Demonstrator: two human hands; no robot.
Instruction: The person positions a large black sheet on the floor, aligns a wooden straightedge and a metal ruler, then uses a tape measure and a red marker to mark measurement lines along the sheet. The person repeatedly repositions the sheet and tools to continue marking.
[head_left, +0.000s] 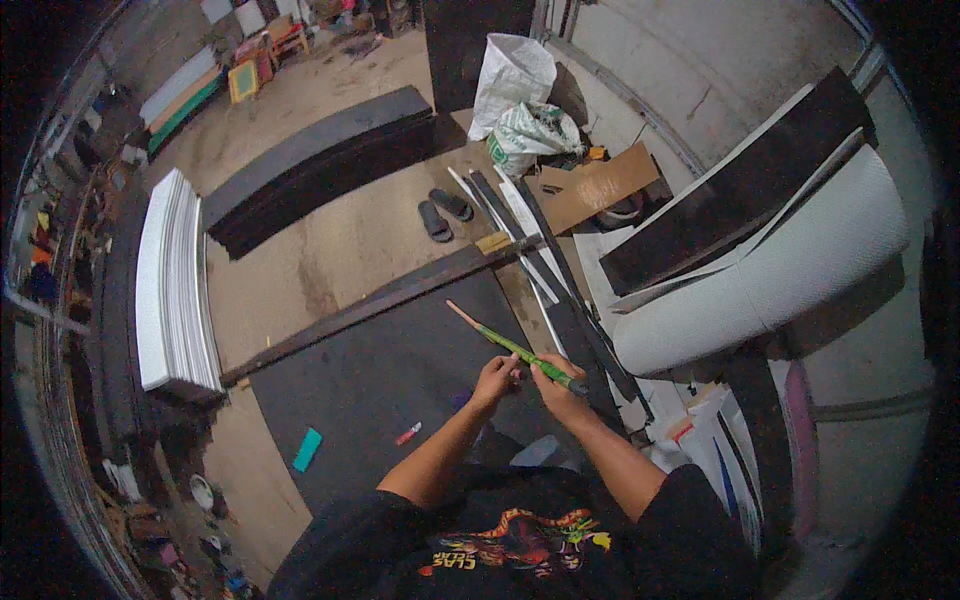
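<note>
The right hand [562, 388] curls its fingers round the stick [503, 342] low down, seemingly to leave its thin end free; left hand's [494, 382] fingers bunch alongside, grip unclear; below, the sheet's [360, 375] right side.

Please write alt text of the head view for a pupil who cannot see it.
A person's right hand holds a green stick with a pale tip over a dark sheet, the left hand at its middle. A teal piece and a small red-and-white item lie on the sheet; white panels are stacked at left.
</note>
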